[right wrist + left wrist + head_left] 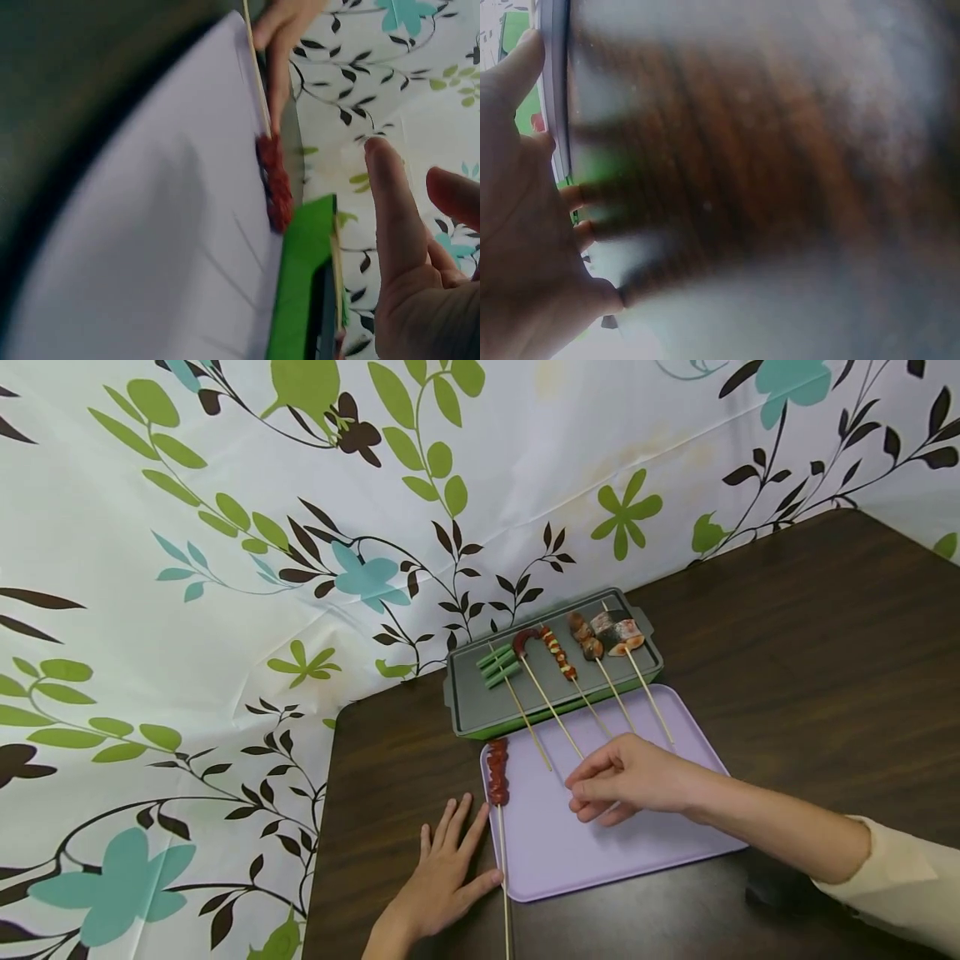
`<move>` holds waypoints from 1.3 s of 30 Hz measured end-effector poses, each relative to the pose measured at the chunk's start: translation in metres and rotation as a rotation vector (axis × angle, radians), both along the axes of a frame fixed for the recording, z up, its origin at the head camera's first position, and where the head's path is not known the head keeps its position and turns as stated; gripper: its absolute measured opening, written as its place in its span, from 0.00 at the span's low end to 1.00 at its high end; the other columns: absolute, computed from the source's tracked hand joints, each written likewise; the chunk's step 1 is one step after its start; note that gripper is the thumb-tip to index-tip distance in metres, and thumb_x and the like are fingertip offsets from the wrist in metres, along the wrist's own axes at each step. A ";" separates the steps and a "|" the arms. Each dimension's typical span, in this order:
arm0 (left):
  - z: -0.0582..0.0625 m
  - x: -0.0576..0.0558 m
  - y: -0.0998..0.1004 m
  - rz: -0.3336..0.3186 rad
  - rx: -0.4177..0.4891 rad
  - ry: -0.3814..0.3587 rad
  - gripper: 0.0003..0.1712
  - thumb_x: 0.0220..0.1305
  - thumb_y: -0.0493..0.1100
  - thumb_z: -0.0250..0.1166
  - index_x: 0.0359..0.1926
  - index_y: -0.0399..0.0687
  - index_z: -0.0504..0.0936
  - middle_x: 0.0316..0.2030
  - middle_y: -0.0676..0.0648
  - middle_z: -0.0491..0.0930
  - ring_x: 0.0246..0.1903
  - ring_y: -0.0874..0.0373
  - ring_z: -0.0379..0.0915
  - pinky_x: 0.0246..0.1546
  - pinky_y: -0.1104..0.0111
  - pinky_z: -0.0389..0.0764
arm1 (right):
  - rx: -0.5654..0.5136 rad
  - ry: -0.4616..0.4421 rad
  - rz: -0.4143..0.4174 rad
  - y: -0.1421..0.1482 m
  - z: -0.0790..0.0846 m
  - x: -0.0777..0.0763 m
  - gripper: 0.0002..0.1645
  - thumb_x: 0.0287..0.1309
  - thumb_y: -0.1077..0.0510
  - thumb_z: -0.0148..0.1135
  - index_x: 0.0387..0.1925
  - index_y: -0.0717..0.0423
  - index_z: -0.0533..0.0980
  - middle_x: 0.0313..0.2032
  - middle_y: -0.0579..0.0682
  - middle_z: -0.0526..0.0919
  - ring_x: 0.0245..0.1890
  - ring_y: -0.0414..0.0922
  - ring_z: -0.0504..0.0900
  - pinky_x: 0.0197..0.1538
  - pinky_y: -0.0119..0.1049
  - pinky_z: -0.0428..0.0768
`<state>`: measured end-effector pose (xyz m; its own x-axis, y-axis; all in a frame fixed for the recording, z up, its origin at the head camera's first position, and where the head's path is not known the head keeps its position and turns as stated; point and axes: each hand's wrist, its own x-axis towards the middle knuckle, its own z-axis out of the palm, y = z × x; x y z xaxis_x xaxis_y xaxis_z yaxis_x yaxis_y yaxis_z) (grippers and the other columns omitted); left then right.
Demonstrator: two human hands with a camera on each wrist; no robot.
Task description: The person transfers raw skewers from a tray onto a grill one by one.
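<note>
My left hand (442, 878) lies with spread fingers on the dark table beside the tray's left edge, its thumb close to a skewer of red meat pieces (497, 772). That skewer runs along the left side of the lilac tray (551, 860), its stick reaching past the near edge. Over the tray's middle hovers my right hand (630, 781), fingers loosely bent and nothing between them. In the right wrist view its fingers (397, 217) are apart. Beyond it several skewers rest on a grey-topped grill (480, 710), including green stalks (498, 666) and a dark red curl (523, 642).
Other skewers on the grill hold small mixed pieces (558, 653), brown mushroom-like pieces (585, 635) and pale slices with dark skin (618, 631). Their sticks overhang the tray. A patterned cloth (525, 468) hangs behind the table (795, 635).
</note>
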<state>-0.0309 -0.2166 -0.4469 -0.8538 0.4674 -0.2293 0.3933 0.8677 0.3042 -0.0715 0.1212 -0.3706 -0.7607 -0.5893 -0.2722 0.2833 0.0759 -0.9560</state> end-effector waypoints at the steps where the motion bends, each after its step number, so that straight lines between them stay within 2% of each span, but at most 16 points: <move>1: 0.000 0.000 0.000 -0.001 -0.004 0.000 0.47 0.63 0.73 0.47 0.76 0.67 0.40 0.76 0.50 0.35 0.74 0.45 0.25 0.60 0.30 0.37 | -0.012 -0.011 0.015 -0.001 -0.004 0.005 0.20 0.61 0.58 0.63 0.49 0.71 0.77 0.37 0.59 0.86 0.36 0.49 0.86 0.37 0.42 0.84; 5: 0.000 -0.001 -0.001 -0.004 -0.014 0.009 0.47 0.63 0.73 0.46 0.76 0.67 0.40 0.76 0.50 0.35 0.74 0.45 0.25 0.60 0.30 0.38 | -0.045 -0.049 0.053 -0.011 -0.022 0.024 0.18 0.60 0.61 0.62 0.46 0.73 0.77 0.34 0.59 0.86 0.33 0.48 0.86 0.34 0.40 0.84; 9: 0.000 -0.001 -0.001 -0.002 -0.006 0.007 0.47 0.63 0.73 0.47 0.76 0.66 0.41 0.76 0.50 0.35 0.74 0.45 0.25 0.60 0.30 0.38 | -0.062 -0.077 0.019 -0.031 -0.043 0.036 0.16 0.58 0.64 0.62 0.44 0.74 0.77 0.33 0.59 0.86 0.31 0.45 0.85 0.31 0.36 0.83; 15: -0.002 0.001 -0.001 -0.010 0.002 0.019 0.46 0.65 0.71 0.47 0.76 0.65 0.41 0.76 0.49 0.36 0.74 0.44 0.26 0.59 0.29 0.39 | -0.035 -0.101 -0.087 -0.057 -0.068 0.039 0.17 0.56 0.63 0.63 0.44 0.73 0.78 0.32 0.58 0.86 0.30 0.43 0.85 0.31 0.35 0.83; 18: -0.002 0.002 0.000 -0.011 0.016 0.025 0.45 0.66 0.70 0.47 0.76 0.65 0.41 0.76 0.49 0.36 0.74 0.44 0.27 0.59 0.30 0.39 | -0.027 -0.130 -0.101 -0.066 -0.075 0.037 0.16 0.56 0.63 0.63 0.43 0.72 0.78 0.31 0.58 0.86 0.29 0.43 0.85 0.30 0.35 0.83; 26: 0.000 0.002 0.000 -0.012 0.023 0.025 0.43 0.67 0.67 0.48 0.76 0.64 0.42 0.76 0.48 0.37 0.74 0.44 0.27 0.60 0.30 0.39 | -0.070 -0.178 -0.082 -0.088 -0.080 0.031 0.14 0.58 0.63 0.62 0.41 0.72 0.79 0.30 0.60 0.86 0.29 0.46 0.86 0.31 0.38 0.83; 39: 0.002 0.001 0.000 -0.019 0.018 0.020 0.42 0.68 0.67 0.47 0.76 0.64 0.43 0.76 0.48 0.35 0.74 0.44 0.26 0.61 0.32 0.38 | 0.007 -0.147 -0.077 -0.118 -0.075 0.024 0.06 0.55 0.65 0.63 0.31 0.67 0.82 0.23 0.60 0.85 0.22 0.45 0.85 0.25 0.37 0.82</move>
